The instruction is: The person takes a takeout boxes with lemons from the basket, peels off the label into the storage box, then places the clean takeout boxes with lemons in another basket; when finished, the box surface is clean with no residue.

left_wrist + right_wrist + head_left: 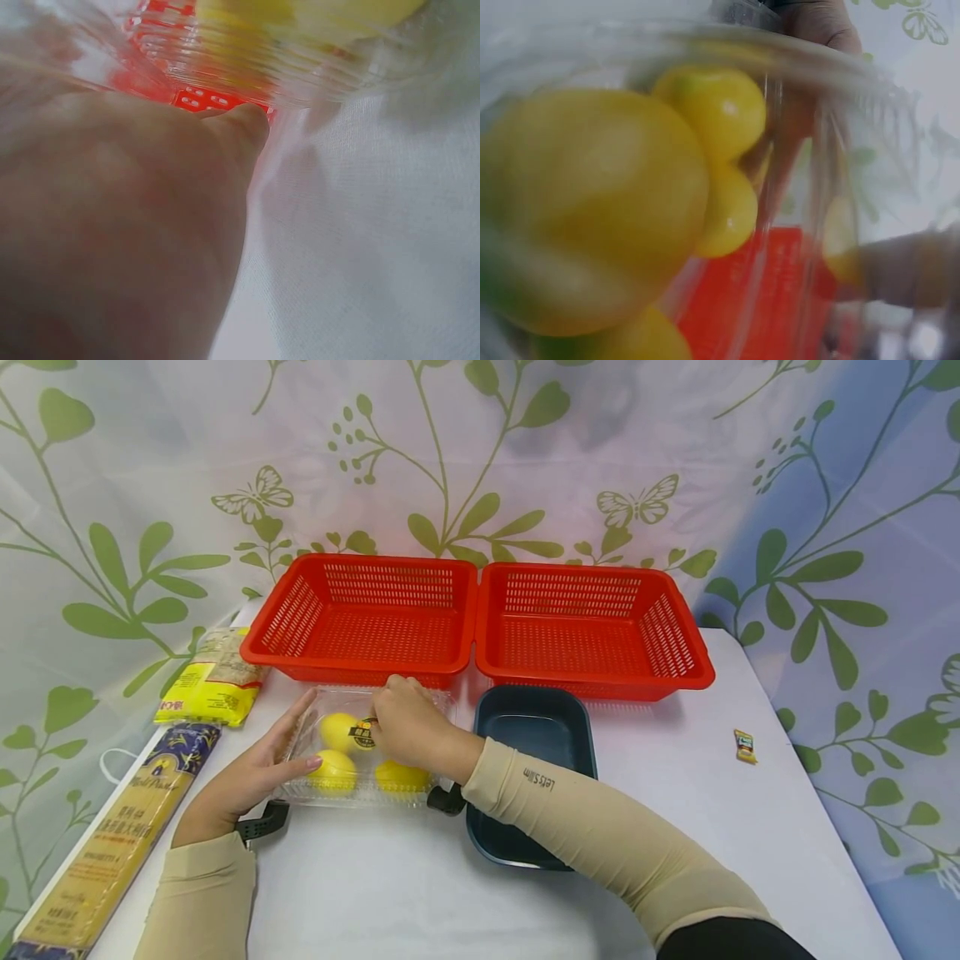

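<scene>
A clear plastic clamshell box (307, 790) with several yellow lemons (333, 773) inside lies before the red baskets. A dark round label (363, 734) marks its lid. My left hand (258, 768) holds the box at its left side, thumb over the front and fingers along the side wall. Bent over the lid, my right hand (420, 731) grips the box with curled fingers near its far right part; the fingertips are hidden in the head view. In the right wrist view the lemons (600, 210) show large and blurred through the plastic.
Two red baskets, left (360, 672) and right (592, 681), stand side by side behind. A dark blue tray (532, 714) sits under my right forearm. At left lie a yellow bag (210, 681) and a long spaghetti pack (112, 843); a small wrapped snack (745, 747) lies right.
</scene>
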The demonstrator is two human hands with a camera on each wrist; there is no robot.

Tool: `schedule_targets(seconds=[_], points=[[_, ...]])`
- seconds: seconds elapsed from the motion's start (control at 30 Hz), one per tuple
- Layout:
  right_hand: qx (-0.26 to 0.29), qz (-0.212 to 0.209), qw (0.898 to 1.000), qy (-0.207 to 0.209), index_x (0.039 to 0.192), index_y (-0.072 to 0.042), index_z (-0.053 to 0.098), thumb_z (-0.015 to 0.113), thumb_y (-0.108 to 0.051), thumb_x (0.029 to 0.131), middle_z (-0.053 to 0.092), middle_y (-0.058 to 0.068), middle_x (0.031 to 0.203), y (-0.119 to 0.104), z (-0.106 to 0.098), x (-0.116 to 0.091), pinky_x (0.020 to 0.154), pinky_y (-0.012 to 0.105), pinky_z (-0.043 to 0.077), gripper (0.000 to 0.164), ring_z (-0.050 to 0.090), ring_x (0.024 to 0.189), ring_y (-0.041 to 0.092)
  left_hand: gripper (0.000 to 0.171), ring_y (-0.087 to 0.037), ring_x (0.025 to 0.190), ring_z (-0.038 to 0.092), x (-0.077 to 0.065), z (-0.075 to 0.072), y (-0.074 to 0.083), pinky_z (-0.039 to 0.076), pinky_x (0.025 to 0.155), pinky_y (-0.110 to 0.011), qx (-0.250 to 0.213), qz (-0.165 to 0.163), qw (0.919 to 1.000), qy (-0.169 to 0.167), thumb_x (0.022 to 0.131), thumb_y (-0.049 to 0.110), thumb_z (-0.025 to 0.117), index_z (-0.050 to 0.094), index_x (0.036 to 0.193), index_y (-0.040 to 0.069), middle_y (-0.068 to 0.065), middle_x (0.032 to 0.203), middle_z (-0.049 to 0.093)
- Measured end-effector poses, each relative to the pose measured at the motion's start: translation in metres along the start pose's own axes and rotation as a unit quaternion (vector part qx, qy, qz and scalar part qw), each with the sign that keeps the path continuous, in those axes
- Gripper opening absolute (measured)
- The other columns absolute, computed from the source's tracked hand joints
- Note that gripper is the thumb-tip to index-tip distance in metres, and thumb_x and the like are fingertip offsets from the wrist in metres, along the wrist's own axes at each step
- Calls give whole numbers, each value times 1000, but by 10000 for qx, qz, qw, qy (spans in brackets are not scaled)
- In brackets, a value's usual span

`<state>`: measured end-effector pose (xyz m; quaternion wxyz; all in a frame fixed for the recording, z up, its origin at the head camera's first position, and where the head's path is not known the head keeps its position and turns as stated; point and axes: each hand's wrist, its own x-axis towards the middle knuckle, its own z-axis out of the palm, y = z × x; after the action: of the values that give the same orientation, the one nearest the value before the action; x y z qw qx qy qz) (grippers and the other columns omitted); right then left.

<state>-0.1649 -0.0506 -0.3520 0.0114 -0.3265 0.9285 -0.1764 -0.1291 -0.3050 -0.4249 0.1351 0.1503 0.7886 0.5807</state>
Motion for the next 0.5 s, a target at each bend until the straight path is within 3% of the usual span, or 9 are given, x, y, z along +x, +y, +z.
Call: schedule_targets(seconds=[0.5], points=[[55,175,9997,188,89,-13,72,64,-17,87,49,-8,75,1,6,2,71,22,35,8,41,75,10,89,-11,139,-3,0,-1,-1,-1,103,-63,30,-64,10000,42,88,11,66,9,149,41,19,153,1]])
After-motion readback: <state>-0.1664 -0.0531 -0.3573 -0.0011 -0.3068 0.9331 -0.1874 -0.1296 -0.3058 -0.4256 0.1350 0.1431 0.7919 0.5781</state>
